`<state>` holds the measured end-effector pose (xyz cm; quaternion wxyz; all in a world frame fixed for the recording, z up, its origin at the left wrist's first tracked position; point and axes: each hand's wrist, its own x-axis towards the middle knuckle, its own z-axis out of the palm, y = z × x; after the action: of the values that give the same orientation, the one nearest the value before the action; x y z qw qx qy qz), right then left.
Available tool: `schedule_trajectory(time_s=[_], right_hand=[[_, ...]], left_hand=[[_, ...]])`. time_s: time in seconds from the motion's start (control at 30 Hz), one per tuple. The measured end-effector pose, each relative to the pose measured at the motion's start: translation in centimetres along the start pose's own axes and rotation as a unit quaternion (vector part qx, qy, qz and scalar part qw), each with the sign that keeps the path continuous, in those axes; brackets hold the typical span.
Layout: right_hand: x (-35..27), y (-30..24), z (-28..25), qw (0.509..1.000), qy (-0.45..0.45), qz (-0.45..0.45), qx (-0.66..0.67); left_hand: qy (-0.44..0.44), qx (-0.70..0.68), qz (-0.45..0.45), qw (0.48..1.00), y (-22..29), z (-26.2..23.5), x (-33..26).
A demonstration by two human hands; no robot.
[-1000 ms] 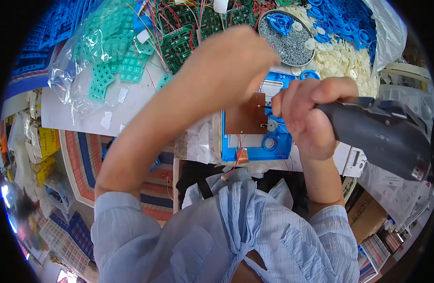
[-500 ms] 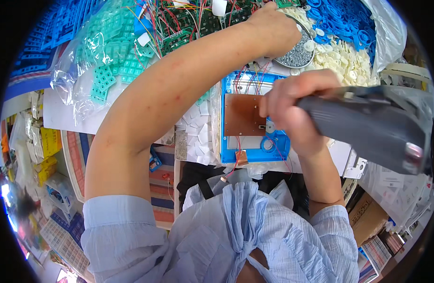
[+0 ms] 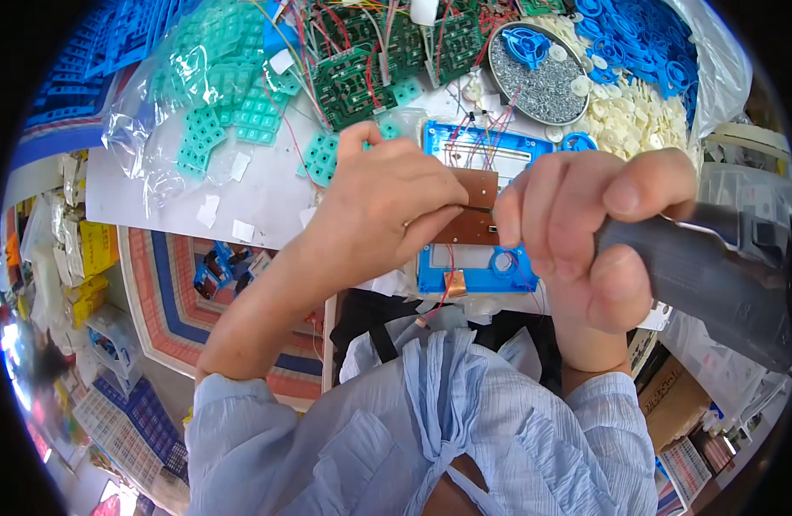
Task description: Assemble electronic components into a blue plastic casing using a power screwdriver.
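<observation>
My left hand [image 3: 374, 202] is over a brown circuit board [image 3: 466, 232], thumb and fingertips pinched together at its middle; what they hold, if anything, is too small to make out. A thin dark shaft shows beside these fingertips. My right hand [image 3: 589, 228] is wrapped around a dark grey electric screwdriver [image 3: 701, 271], whose front end is mostly hidden by the fingers. The board lies in a blue plastic housing [image 3: 430, 279] with red wires and a copper-coloured patch. Behind it stands a round dish of small metal screws [image 3: 538, 95], with a blue ring-shaped part on top.
Green circuit boards [image 3: 353, 86] with wires lie at the back, turquoise keypads [image 3: 211, 120] and clear plastic film at the left. Cream discs [image 3: 637, 120] and blue plastic parts [image 3: 632, 39] are heaped at the back right. A striped bin [image 3: 168, 292] stands below the table's left edge.
My left hand has come back from the screw dish to the brown board, fingers pinched. My right hand, with the screwdriver, has moved slightly right and appears larger, uncovering more of the housing's back.
</observation>
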<state>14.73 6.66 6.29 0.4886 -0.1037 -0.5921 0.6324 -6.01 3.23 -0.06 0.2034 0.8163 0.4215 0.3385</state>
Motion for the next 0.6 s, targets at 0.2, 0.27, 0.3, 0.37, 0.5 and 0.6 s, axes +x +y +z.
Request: schedule_trajectory(time_s=[0.2,0.27,0.3,0.37,0.5,0.6], right_hand=[[0.5,0.6,1.3,0.999,0.012,0.03,-0.011],[0.6,0.8,1.3,0.999,0.006,0.027,-0.017],[0.7,1.0,1.3,0.999,0.006,0.025,-0.02],[0.7,1.5,1.2,0.999,0.02,0.025,-0.037],[0.4,4.0,0.9,0.996,0.044,0.027,-0.068],[0.6,4.7,1.2,0.994,0.037,0.032,-0.097]], left_hand=[[0.046,-0.026,-0.021,0.998,-0.3,0.5,-1.3],[0.079,0.002,-0.01,0.997,-0.4,1.0,-1.7],[0.094,0.015,-0.003,0.995,-0.4,1.1,-1.8],[0.102,0.05,-0.048,0.992,0.4,0.8,-1.6],[0.067,0.077,-0.048,0.994,1.1,0.7,-3.3],[0.043,0.098,-0.044,0.993,1.7,1.5,-4.5]])
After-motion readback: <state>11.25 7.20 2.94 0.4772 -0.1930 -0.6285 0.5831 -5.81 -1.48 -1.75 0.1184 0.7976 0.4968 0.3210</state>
